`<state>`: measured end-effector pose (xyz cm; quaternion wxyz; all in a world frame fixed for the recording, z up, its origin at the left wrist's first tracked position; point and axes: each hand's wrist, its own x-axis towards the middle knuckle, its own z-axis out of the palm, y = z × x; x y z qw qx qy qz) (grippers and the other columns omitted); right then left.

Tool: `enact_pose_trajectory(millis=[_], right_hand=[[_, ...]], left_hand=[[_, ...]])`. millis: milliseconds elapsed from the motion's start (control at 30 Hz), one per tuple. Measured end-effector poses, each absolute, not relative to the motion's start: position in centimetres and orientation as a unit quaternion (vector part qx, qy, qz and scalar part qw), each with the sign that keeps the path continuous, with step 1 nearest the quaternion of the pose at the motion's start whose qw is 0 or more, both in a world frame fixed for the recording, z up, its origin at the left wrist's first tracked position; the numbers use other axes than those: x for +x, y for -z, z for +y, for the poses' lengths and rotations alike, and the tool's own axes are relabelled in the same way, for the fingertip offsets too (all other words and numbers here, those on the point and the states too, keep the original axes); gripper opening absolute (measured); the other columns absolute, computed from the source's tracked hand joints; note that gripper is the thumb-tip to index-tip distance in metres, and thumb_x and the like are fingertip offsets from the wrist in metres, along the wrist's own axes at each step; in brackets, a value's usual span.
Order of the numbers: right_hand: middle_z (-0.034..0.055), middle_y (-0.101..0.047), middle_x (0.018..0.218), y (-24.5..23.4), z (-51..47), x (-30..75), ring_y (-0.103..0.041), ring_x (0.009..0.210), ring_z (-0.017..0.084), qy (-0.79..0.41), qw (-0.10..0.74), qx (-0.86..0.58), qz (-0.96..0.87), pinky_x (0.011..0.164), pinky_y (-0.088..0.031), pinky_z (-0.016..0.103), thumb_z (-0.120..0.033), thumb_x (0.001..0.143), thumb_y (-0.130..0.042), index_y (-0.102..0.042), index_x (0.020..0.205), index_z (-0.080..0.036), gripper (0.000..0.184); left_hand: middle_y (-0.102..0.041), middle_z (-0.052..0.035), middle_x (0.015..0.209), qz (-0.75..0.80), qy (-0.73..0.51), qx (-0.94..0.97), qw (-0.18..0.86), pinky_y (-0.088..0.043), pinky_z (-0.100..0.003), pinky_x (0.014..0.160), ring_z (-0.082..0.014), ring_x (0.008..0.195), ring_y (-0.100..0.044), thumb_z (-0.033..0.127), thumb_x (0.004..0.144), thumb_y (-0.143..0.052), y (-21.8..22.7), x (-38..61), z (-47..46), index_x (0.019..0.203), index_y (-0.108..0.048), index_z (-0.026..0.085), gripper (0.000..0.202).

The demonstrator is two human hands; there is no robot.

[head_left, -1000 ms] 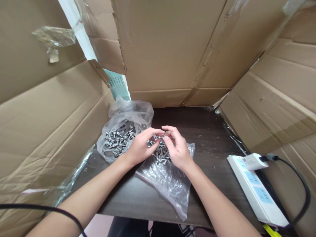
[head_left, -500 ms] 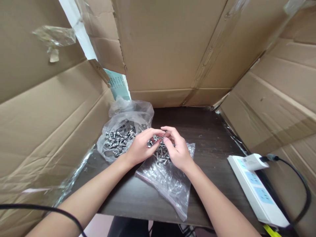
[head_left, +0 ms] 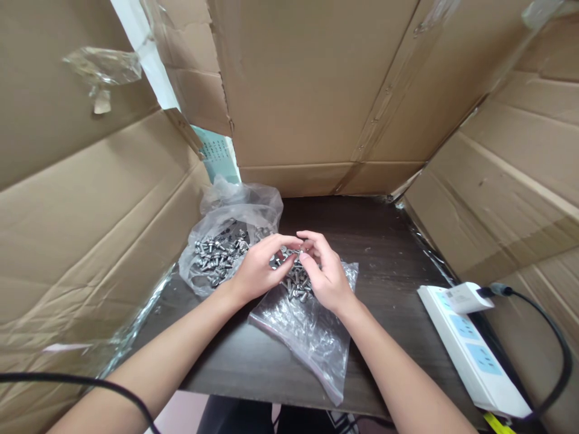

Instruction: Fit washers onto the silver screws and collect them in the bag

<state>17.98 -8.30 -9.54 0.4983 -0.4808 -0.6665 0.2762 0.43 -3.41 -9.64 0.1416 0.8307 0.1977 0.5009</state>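
Observation:
Above a pile of bolts, my left hand and my right hand meet at the fingertips. The right thumb and fingers pinch a small metal bolt, mostly hidden by the fingers. Curved toward the same spot are the left thumb and forefinger; what they grip is too small to make out. The silvery bolts lie on a clear zip bag spread flat on the table. Left of my left hand, an open plastic bag holds many more bolts, with metal collars or washers under their heads.
Cardboard walls enclose the dark table at the back and both sides. A white power strip with a plugged-in adapter lies at the right. A black cable crosses over my left forearm.
Both hands stay nearly in place over the bolts, with only slight fingertip movement. The whole view has shifted very slightly.

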Motion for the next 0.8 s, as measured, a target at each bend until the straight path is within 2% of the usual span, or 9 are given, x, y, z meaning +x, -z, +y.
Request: enact_pose_trajectory(millis=[100, 233, 367, 500, 633, 733, 800], right_hand=[[0.0006, -0.061, 0.083, 9.62, -8.29, 18.02, -0.056, 0.067, 0.013, -0.278, 0.494, -0.49, -0.662, 0.066, -0.046, 0.028, -0.03, 0.102, -0.045, -0.058, 0.132, -0.02, 0.033], [0.0033, -0.064, 0.095, 9.6, -8.25, 18.02, -0.061, 0.075, 0.014, -0.276, 0.498, -0.478, -0.669, 0.07, -0.048, 0.028, -0.027, 0.098, -0.051, -0.057, 0.133, -0.02, 0.036], [0.0, -0.06, 0.082, 9.47, -8.25, 18.01, -0.055, 0.066, 0.013, -0.276, 0.49, -0.492, -0.664, 0.066, -0.045, 0.028, -0.029, 0.102, -0.046, -0.058, 0.132, -0.02, 0.034], [0.002, -0.063, 0.09, 9.46, -8.25, 18.02, -0.059, 0.071, 0.013, -0.282, 0.496, -0.483, -0.664, 0.066, -0.046, 0.027, -0.028, 0.1, -0.048, -0.057, 0.132, -0.02, 0.035], [-0.0013, -0.057, 0.077, 9.52, -8.17, 18.03, -0.052, 0.063, 0.012, -0.281, 0.49, -0.497, -0.658, 0.062, -0.043, 0.027, -0.03, 0.102, -0.045, -0.058, 0.132, -0.021, 0.034], [0.0019, -0.062, 0.091, 9.53, -8.17, 18.03, -0.059, 0.071, 0.013, -0.285, 0.496, -0.481, -0.664, 0.067, -0.046, 0.027, -0.028, 0.099, -0.05, -0.057, 0.132, -0.02, 0.035], [0.0011, -0.061, 0.087, 9.54, -8.21, 18.02, -0.059, 0.071, 0.013, -0.283, 0.493, -0.485, -0.665, 0.067, -0.046, 0.028, -0.028, 0.1, -0.048, -0.057, 0.133, -0.02, 0.035]], left_hand=[[-0.075, -0.005, 0.102, 0.199, -0.498, 0.832, 0.143, -0.06, -0.023, 0.079, -0.0138, 0.091, -0.073, 0.006, 0.094, -0.066, 9.64, 0.44, -3.41, 0.115, -0.065, 0.016, 0.023], [-0.075, -0.0055, 0.103, 0.197, -0.5, 0.83, 0.15, -0.061, -0.023, 0.077, -0.0139, 0.089, -0.073, 0.007, 0.093, -0.066, 9.62, 0.46, -3.46, 0.115, -0.065, 0.016, 0.023], [-0.076, -0.0056, 0.103, 0.198, -0.5, 0.829, 0.153, -0.062, -0.023, 0.077, -0.0139, 0.09, -0.074, 0.008, 0.094, -0.066, 9.66, 0.5, -3.43, 0.115, -0.066, 0.016, 0.023], [-0.076, -0.0052, 0.103, 0.193, -0.506, 0.827, 0.152, -0.061, -0.021, 0.077, -0.0129, 0.09, -0.073, 0.006, 0.093, -0.067, 9.75, 0.55, -3.37, 0.115, -0.065, 0.016, 0.025], [-0.076, -0.0046, 0.103, 0.19, -0.503, 0.83, 0.152, -0.061, -0.02, 0.078, -0.0121, 0.089, -0.073, 0.005, 0.092, -0.067, 9.76, 0.57, -3.37, 0.116, -0.065, 0.016, 0.026], [-0.076, -0.005, 0.103, 0.191, -0.507, 0.826, 0.154, -0.061, -0.021, 0.077, -0.0128, 0.09, -0.073, 0.006, 0.093, -0.067, 9.74, 0.54, -3.37, 0.116, -0.065, 0.016, 0.025], [-0.075, -0.005, 0.102, 0.195, -0.509, 0.825, 0.153, -0.062, -0.022, 0.077, -0.013, 0.089, -0.074, 0.006, 0.093, -0.067, 9.73, 0.52, -3.38, 0.115, -0.065, 0.016, 0.025]])
